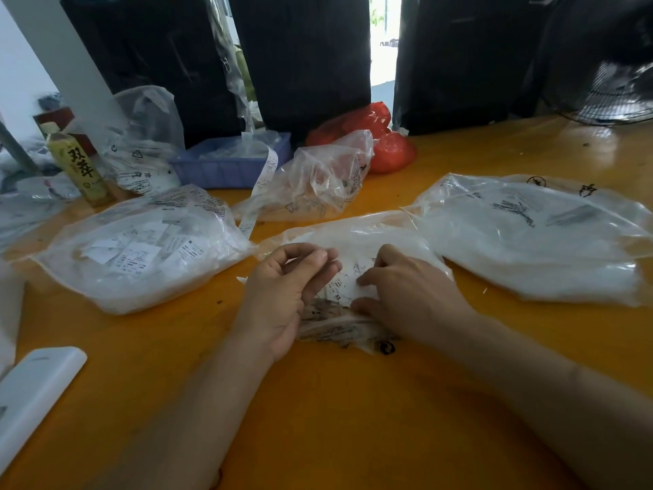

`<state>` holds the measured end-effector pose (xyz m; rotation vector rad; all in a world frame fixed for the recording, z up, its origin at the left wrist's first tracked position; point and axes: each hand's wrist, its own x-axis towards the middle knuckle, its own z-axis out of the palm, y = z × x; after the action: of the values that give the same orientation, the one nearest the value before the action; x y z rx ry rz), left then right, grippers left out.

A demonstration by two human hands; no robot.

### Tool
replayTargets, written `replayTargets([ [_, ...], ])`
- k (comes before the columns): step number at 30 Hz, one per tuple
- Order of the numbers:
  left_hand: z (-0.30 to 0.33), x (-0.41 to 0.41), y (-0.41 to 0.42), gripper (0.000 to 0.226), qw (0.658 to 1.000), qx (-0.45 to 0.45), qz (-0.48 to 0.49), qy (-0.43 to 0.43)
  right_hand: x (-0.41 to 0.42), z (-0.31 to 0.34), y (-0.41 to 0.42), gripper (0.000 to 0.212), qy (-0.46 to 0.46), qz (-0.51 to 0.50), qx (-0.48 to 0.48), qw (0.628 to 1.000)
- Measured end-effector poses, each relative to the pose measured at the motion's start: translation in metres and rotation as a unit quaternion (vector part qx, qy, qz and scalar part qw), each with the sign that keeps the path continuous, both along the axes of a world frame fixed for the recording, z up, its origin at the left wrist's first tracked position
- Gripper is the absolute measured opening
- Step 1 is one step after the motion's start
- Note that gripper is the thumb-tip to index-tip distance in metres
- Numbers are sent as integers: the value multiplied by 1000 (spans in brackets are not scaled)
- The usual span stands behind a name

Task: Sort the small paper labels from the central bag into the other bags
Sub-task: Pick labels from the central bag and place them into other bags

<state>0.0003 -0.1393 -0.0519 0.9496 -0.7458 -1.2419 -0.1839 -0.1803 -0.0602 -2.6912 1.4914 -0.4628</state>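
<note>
The central clear bag (357,238) lies on the orange table (353,412) right in front of me, with small white paper labels (341,286) inside its open mouth. My left hand (282,295) is at the bag's left edge, fingers curled, pinching the thin plastic. My right hand (406,291) lies on the bag's mouth, its fingertips pinching at a label marked XS. A clear bag holding several labels (141,252) lies to the left. A larger clear bag (530,242) lies to the right. A crumpled clear bag (314,182) sits behind the central one.
At the back stand a blue plastic basket (229,164) with a label strip (263,178) hanging out, a red bag (374,136), a yellow bottle (77,168) and black bags (304,58). A fan (615,93) is far right. A white flat object (31,394) lies near left.
</note>
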Motion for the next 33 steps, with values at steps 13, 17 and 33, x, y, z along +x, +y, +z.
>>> replayTargets([
  [13,3,2,2,11,998,4,-11,-56,-18,16,2,23,-509,-51,160,844],
  [17,2,0,3,14,999,-4,-19,-50,-17,16,4,19,-523,-50,161,836],
  [33,7,-6,5,33,997,-67,-46,-12,-24,18,3,19,-582,16,190,791],
])
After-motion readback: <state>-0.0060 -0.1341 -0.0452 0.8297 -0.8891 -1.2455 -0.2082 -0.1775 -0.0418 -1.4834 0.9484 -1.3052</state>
